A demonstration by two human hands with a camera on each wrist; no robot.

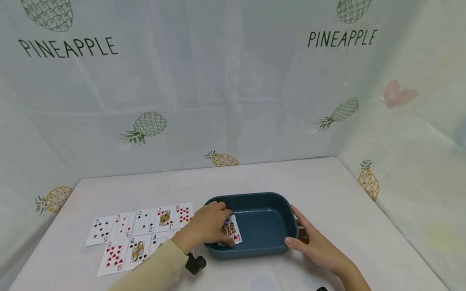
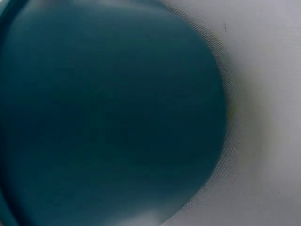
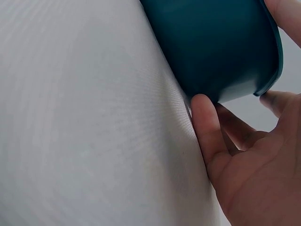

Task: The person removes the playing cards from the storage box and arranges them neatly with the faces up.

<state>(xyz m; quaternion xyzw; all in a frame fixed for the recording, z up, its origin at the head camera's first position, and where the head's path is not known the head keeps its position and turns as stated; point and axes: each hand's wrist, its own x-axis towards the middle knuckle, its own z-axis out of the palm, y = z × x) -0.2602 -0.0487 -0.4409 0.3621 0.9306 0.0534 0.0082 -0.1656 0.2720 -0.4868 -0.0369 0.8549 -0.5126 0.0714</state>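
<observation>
A dark teal rectangular tray (image 1: 251, 251) stands on the table. Over its left end reaches my left hand (image 1: 208, 223), thumb at the front and fingers at the back, gripping a small stack of playing cards (image 1: 232, 230) inside. A red-suited face card shows on top; the hand covers part of the stack. My right hand (image 1: 317, 247) holds the tray's right end, thumb at the front corner and fingers along the side. In the right wrist view its fingers (image 3: 207, 122) lie against the tray wall (image 3: 211, 52). Only the tray's outer wall (image 2: 113, 113) and white cloth fill the left wrist view.
Left of the tray, face-up cards lie in two rows; a six of hearts (image 1: 114, 257) starts the nearer row. My left forearm (image 1: 145, 285) hides part of that row. A pineapple-printed curtain (image 1: 223, 68) hangs behind the white-covered table (image 1: 237, 179).
</observation>
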